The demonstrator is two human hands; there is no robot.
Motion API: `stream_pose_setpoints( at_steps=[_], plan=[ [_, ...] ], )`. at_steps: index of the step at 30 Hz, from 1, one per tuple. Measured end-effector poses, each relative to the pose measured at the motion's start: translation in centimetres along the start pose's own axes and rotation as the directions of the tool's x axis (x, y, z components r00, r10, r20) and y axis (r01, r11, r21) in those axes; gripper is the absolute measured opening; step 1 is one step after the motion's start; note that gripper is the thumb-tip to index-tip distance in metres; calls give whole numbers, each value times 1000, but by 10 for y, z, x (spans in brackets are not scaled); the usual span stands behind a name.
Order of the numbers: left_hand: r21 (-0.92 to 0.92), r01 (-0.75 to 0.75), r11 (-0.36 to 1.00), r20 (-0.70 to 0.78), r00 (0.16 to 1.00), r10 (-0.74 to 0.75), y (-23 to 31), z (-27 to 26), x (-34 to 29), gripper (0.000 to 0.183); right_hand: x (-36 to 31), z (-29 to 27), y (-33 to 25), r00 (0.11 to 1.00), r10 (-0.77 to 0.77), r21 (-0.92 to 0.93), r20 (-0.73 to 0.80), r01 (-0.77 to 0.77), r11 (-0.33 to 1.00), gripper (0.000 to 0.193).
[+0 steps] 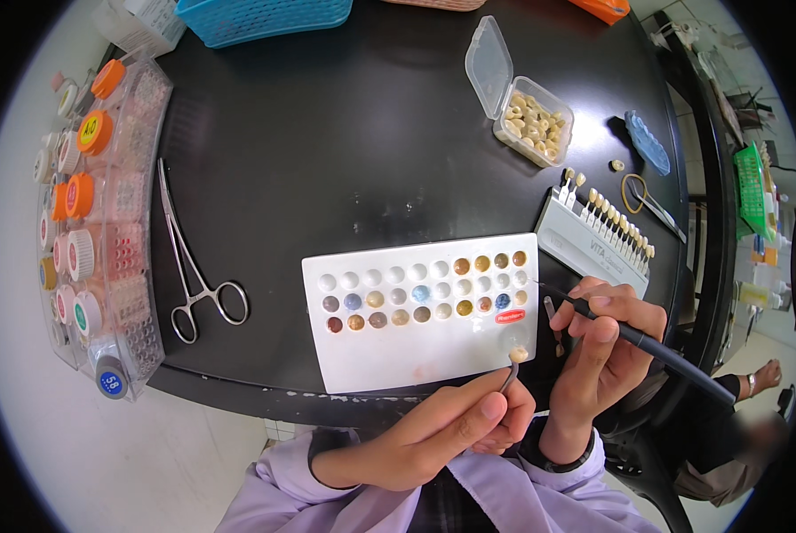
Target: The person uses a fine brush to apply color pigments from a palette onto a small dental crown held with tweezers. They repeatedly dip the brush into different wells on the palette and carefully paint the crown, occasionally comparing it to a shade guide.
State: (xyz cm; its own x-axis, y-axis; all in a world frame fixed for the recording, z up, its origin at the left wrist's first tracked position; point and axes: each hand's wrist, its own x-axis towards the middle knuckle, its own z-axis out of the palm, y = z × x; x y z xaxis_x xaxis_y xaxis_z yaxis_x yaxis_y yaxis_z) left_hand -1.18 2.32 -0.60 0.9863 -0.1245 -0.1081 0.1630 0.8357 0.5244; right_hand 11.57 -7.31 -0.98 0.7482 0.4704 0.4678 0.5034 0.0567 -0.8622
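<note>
My left hand (456,431) is closed around a curved metal holder (509,379), most of which is hidden in the fingers. At its tip sits a small cream tooth crown (519,354), over the lower right corner of a white palette (398,355). The palette has rows of round wells, some filled with brown, ochre, blue and grey paste. My right hand (607,346) grips a fine brush (669,354) with a thick black handle. Its thin tip is by the palette's right edge. A tooth shade tab (559,338) hangs beside the same hand's fingers; how it is held is unclear.
Behind my right hand stands a shade guide (593,233) with several tooth tabs. Farther back are an open clear box (533,124) of crowns, a blue moulded piece (647,142) and scissors (656,209). Locking forceps (204,289) lie left, beside a rack of jars (114,213).
</note>
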Motion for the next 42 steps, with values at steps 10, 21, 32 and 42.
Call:
stream_pose_setpoints(
  at_steps=[10,21,32,42],
  plan=[
    [-19,0,1000,8,1000,0,-4,-1,-1,40,0,-4,3,999,-46,-9,27,47,999,20],
    [-4,9,1000,2,1000,-9,-2,-1,-1,40,-1,-4,1,1000,23,-29,-21,-24,999,19],
    [6,1,1000,23,1000,-1,-3,-2,1,40,1,-4,2,1000,5,-44,-6,-6,999,18],
    [-1,0,1000,10,1000,0,-1,0,1,41,1,-4,1,999,33,-55,-18,-34,998,17]
  ],
)
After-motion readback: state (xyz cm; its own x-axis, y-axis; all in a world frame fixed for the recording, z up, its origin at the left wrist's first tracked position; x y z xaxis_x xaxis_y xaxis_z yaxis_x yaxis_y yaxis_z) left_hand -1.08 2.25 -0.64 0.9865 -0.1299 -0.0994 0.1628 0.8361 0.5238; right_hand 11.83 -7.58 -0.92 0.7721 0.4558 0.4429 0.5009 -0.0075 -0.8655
